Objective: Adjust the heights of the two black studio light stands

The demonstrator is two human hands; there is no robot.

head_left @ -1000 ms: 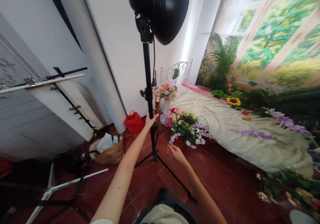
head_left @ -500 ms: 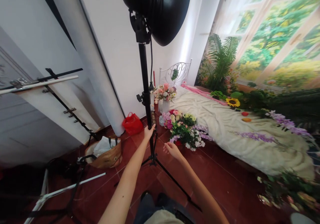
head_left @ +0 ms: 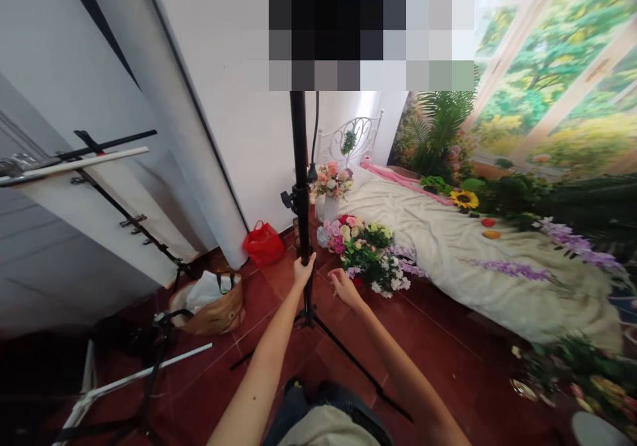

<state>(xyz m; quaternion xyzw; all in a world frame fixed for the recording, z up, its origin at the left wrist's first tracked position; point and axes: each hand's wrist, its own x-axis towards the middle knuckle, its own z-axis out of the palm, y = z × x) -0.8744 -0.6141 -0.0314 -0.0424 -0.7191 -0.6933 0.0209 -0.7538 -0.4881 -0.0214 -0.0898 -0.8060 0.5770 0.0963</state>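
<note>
A black light stand [head_left: 299,141] rises in front of me, its top hidden by a pixelated patch. My left hand [head_left: 304,272] is wrapped round its pole, low down, just above the spread legs. To the right of the pole my right hand [head_left: 344,287] hangs in the air without touching it, fingers bent and partly apart, nothing visible in them. A black cable [head_left: 317,127] runs down beside the pole. Behind my right hand lie bunches of artificial flowers [head_left: 368,247] on the red tiled floor.
On the right is a bed with a cream blanket [head_left: 428,233], a sunflower [head_left: 464,199] and purple flowers. A red bag [head_left: 263,243] and a woven basket [head_left: 219,310] stand to the left, near a white bar [head_left: 154,368]. One stand leg [head_left: 358,363] stretches toward the lower right.
The pole has shifted slightly right and stands more upright, and my left hand has moved with it, a little lower. My right hand has moved slightly right. A pixelated patch now covers the lamp.
</note>
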